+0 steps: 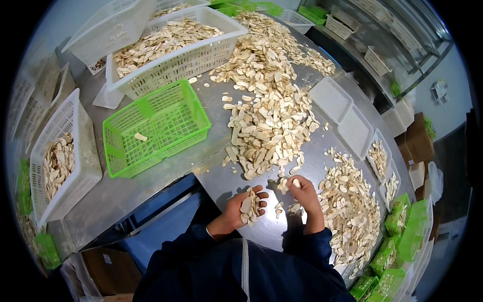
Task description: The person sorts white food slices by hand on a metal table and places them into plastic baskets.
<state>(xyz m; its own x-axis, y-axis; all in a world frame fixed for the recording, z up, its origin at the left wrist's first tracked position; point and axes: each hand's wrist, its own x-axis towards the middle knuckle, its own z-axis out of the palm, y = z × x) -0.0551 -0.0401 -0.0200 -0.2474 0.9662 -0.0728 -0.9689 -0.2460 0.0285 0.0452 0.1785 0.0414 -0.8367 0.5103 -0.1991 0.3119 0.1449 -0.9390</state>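
Pale dried slices, of root or mushroom, lie heaped on a metal table. My left hand [236, 211] is turned palm up, its fingers curled around a small stack of slices [249, 207]. To its right, my right hand [305, 193] pinches one or more slices [296, 183] just above the tabletop. The large heap [269, 124] stretches away in front of both hands. Beside my right forearm spreads a second heap [349, 209]. A few loose slices [279, 208] rest on the metal between the hands.
A green plastic basket [162, 153] with a single slice inside stands at left. Behind it is a white perforated crate [181, 62] full of slices; another crate [85, 162] sits far left. White trays [354, 130] line the right side, with green baskets [385, 255] nearer me.
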